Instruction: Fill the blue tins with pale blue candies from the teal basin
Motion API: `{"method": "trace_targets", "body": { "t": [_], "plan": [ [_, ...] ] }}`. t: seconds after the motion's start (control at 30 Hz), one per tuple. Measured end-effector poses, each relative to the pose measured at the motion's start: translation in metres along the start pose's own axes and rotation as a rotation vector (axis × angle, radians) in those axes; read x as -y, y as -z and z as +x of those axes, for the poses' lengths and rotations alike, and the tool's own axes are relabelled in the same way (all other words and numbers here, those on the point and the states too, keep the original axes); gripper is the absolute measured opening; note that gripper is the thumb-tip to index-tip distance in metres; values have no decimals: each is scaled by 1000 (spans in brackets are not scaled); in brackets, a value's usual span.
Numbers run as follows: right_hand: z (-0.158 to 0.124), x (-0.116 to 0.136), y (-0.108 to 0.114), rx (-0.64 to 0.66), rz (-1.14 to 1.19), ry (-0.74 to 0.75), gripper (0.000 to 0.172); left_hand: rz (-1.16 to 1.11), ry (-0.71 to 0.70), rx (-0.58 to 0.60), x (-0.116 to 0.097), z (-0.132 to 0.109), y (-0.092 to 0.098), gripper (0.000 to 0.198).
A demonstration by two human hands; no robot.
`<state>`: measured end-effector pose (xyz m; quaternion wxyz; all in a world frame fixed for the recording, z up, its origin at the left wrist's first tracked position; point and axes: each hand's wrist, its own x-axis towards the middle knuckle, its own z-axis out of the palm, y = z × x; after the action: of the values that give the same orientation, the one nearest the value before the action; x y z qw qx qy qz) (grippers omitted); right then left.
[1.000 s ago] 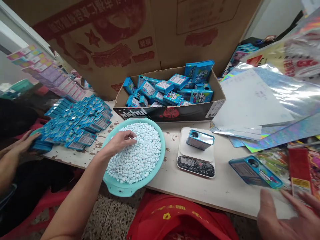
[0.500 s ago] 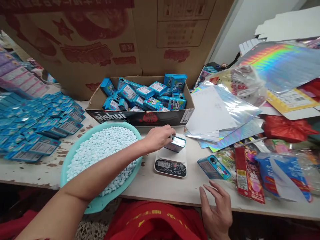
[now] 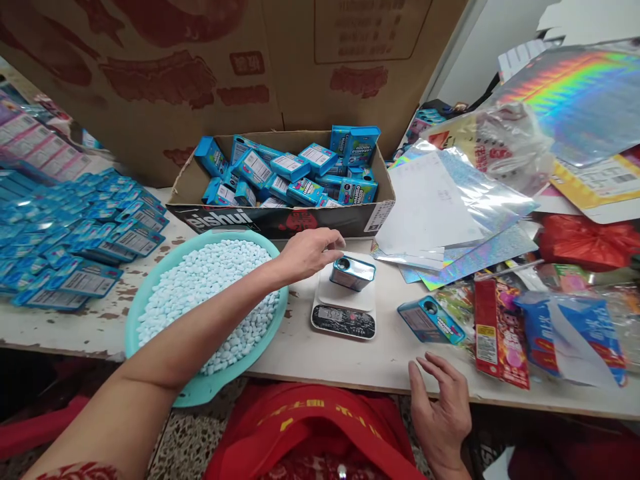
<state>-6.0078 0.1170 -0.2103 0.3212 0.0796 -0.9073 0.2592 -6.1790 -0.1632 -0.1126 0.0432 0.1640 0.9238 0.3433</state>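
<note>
My left hand (image 3: 313, 253) hovers just left of a small blue candy box (image 3: 354, 273), its thumb and fingers apart with nothing visible between them. That box stands on a white digital kitchen scale (image 3: 345, 321), a round hole in its top; the lit display is too blurred to read surely. Beneath my left forearm sits a mint-green basin (image 3: 134, 313) full of small pale-blue candies (image 3: 220, 280). At the table's front edge, my right hand (image 3: 443, 407) is open, fingers spread. A second blue box (image 3: 431, 322) with a hole lies just beyond it.
Behind the scale stands an open cardboard tray (image 3: 280, 223) piled with blue boxes. More blue boxes (image 3: 90, 280) lie in rows at left. A large carton (image 3: 280, 80) rises behind. Paper sheets (image 3: 425, 207), shiny film (image 3: 590, 100) and colourful packets (image 3: 500, 333) cover the right side.
My left hand has let go of the box on the scale and drawn off a little to its left. My right hand stays about where it was. The view has tilted slightly down.
</note>
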Motion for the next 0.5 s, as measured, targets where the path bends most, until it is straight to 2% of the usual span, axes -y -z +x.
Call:
{"method": "trace_targets", "body": {
  "t": [0.23,0.33,0.43,0.5],
  "plan": [
    [-10,1,-3,34,46,-43,14,64,-19,15,-4,4,-1,20],
    [-12,3,-4,42,56,-72,15,90,-102,38,-6,6,-7,33],
    [-13,5,-6,61,68,-94,17,168,-205,170,-6,8,-25,58],
    [-11,6,-9,72,76,-89,19,235,-205,282,-6,9,-40,56]
  ]
}}
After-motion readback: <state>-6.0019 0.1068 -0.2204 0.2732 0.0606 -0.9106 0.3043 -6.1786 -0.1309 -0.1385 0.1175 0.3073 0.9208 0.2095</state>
